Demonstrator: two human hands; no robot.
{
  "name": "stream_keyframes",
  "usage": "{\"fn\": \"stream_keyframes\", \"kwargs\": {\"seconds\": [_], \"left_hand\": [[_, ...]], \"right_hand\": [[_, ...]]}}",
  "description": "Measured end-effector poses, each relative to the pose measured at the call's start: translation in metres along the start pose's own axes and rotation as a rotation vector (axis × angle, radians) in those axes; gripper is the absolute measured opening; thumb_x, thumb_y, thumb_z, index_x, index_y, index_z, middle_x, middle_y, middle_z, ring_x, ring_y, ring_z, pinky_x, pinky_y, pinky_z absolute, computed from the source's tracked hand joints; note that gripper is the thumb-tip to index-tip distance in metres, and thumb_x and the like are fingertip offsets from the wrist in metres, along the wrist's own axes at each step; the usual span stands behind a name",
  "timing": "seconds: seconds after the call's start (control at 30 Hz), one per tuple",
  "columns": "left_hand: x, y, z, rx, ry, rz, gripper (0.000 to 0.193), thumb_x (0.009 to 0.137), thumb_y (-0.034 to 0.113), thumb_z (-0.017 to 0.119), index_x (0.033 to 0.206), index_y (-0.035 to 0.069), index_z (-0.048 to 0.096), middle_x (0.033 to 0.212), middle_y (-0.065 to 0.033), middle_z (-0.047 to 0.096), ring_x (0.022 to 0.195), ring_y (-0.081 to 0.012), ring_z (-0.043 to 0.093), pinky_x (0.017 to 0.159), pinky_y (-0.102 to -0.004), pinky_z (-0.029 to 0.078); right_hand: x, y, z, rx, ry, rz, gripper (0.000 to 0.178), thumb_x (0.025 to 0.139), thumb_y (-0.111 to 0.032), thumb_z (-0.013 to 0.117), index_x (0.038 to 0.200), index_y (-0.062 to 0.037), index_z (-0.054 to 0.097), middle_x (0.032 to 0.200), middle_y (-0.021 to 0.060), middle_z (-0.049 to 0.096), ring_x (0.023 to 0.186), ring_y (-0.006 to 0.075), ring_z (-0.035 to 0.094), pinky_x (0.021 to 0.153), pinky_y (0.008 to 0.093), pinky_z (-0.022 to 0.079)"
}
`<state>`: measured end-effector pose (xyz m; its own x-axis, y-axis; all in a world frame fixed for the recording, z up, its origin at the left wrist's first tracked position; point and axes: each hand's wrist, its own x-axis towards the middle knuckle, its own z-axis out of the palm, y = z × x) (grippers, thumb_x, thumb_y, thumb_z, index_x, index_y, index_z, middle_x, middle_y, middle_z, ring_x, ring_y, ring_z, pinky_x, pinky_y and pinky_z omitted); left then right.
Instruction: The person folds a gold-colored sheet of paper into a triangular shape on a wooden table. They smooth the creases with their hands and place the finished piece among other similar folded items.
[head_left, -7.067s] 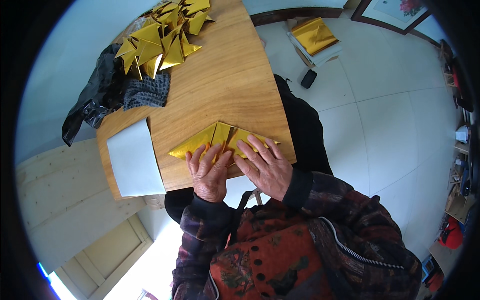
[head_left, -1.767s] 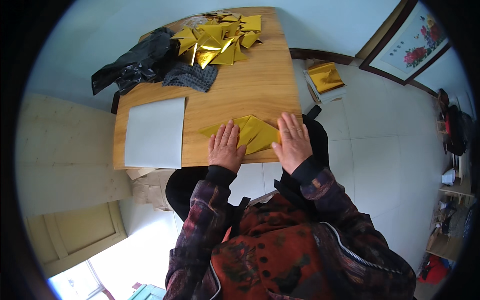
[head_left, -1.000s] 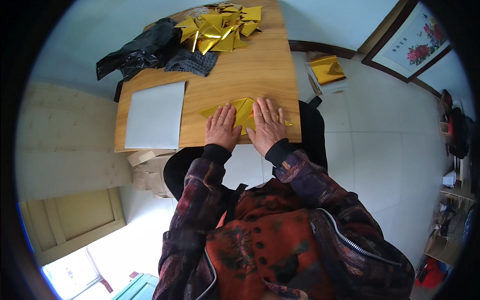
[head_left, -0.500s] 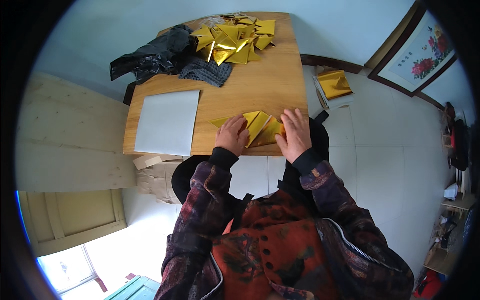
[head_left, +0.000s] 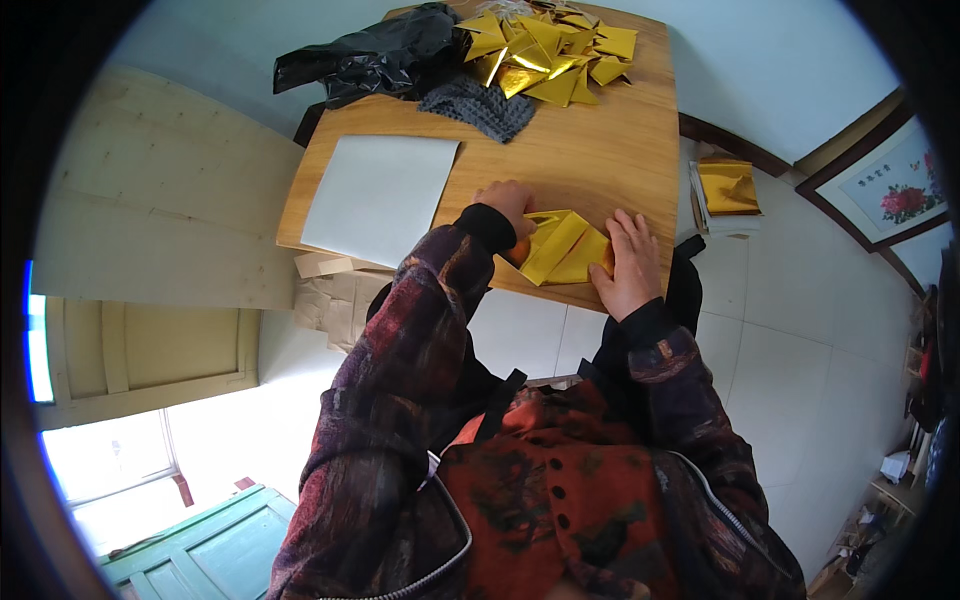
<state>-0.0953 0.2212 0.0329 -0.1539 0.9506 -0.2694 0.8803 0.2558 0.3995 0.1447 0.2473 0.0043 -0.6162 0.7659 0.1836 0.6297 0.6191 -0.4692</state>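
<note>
A partly folded sheet of gold foil paper (head_left: 566, 250) lies on the wooden table near its front edge. My left hand (head_left: 507, 203) has its fingers curled round the paper's left end, with the fingertips partly hidden. At the right end rests my right hand (head_left: 634, 265), fingers stretched out over the tabletop and the thumb touching the paper's edge. To the left, a flat pale grey sheet (head_left: 380, 195) lies by itself.
Folded gold foil pieces (head_left: 545, 60) form a heap at the far side of the table (head_left: 590, 140). Beside them lie a black plastic bag (head_left: 370, 62) and a dark grey knitted cloth (head_left: 480, 106). A stack of gold paper (head_left: 728, 188) sits right of the table.
My left hand has turned and closed round the left end of the gold paper, where a pointed flap stuck out before. The right hand stays at the right end. The view has shifted.
</note>
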Motion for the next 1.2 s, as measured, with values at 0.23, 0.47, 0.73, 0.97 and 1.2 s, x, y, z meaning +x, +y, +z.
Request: {"fn": "stream_keyframes", "kwargs": {"seconds": [0.23,0.47,0.73,0.97,1.2], "left_hand": [[-0.037,0.02,-0.036,-0.262,0.153,0.295,0.018,0.073,0.01,0.071,0.085,0.004,0.06,0.083,-0.0125,0.064,0.079,-0.0319,0.063,0.069,-0.0366,0.051],[-0.094,0.035,0.005,0.142,0.723,0.775,0.013,0.072,0.0,0.064,0.083,0.005,0.058,0.093,-0.0084,0.065,0.088,-0.0276,0.066,0.078,-0.0385,0.053],[-0.096,0.009,0.053,0.153,0.575,0.692,0.017,0.072,0.003,0.066,0.088,0.004,0.06,0.102,-0.0083,0.066,0.1,-0.0254,0.067,0.082,-0.0385,0.054],[-0.099,0.007,0.051,0.225,0.514,0.676,0.032,0.075,0.004,0.064,0.106,0.007,0.066,0.116,-0.0075,0.066,0.107,-0.0244,0.064,0.087,-0.0386,0.051],[-0.093,0.012,0.037,0.173,0.37,0.585,0.026,0.079,0.009,0.061,0.104,0.011,0.065,0.11,-0.0035,0.067,0.107,-0.0212,0.063,0.093,-0.0412,0.045]], "right_hand": [[0.01,-0.011,-0.01,0.356,0.242,0.042,0.044,0.073,-0.001,0.07,0.115,-0.0044,0.056,0.115,0.0124,0.062,0.115,0.0356,0.054,0.095,0.043,0.043],[-0.001,-0.001,-0.025,0.082,0.308,-0.389,0.023,0.07,0.007,0.067,0.087,-0.0046,0.056,0.11,0.0092,0.063,0.101,0.032,0.062,0.085,0.0394,0.051],[-0.017,0.015,-0.017,0.048,-0.079,-0.365,0.045,0.075,-0.012,0.073,0.114,-0.0033,0.051,0.139,0.012,0.046,0.128,0.0323,0.046,0.104,0.0429,0.041],[-0.028,0.01,-0.029,-0.033,-0.282,-0.312,0.078,0.076,-0.036,0.076,0.14,-0.0054,0.043,0.154,0.0093,0.028,0.144,0.0267,0.023,0.116,0.0442,0.023],[-0.037,0.002,-0.023,-0.058,-0.27,-0.341,0.07,0.078,-0.029,0.075,0.138,-0.0076,0.046,0.151,0.0073,0.036,0.143,0.0258,0.027,0.115,0.0463,0.023]]}}
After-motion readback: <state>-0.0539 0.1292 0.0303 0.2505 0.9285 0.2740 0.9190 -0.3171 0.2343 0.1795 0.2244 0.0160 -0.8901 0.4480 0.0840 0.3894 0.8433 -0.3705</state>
